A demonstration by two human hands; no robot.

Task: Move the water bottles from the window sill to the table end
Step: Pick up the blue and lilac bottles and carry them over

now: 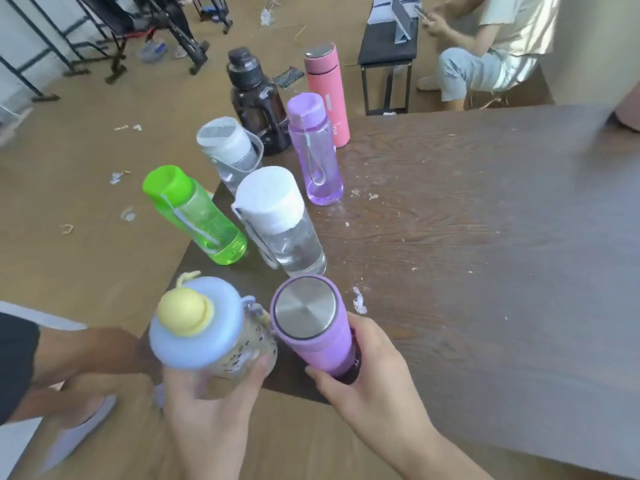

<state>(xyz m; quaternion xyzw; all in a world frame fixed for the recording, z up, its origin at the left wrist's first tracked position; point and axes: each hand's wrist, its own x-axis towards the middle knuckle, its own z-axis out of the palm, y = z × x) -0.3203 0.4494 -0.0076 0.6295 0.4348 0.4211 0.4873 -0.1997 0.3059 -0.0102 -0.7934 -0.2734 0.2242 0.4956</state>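
Head view: the left hand [211, 407] is wrapped round a clear speckled bottle with a pale-blue lid and yellow knob [204, 330], and the right hand [374, 379] grips a lilac steel-capped flask [311, 323], both at the dark wooden table [485, 237] corner. Six bottles crowd that end; setting these down carelessly could topple the clear white-capped bottle [280, 223] or slip one off the edge.

This looks like a plain indoor work or activity room, not a home kitchen. A dark wooden table [485, 237] with scattered crumbs stands on a brown floor [86, 188]. Black metal frames on wheels [145, 32] stand at the back, and a seated person [491, 46] is beside a small black bench [386, 51].
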